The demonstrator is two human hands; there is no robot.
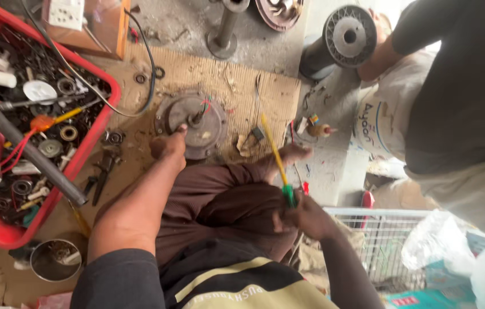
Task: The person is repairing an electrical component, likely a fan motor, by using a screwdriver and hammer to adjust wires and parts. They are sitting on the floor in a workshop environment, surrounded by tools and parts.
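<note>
You are steadying a round, rusty motor housing that is lying on the worn cardboard mat in front of your knees; your left hand is pressing on its near rim, fingers curled down against it. Your right hand is clenching the green handle of a yellow-shafted screwdriver, its tip pointing up and away from you. A red crate of bearings and scrap parts is sitting to your left. Another person's arm is reaching beside a black spool.
</note>
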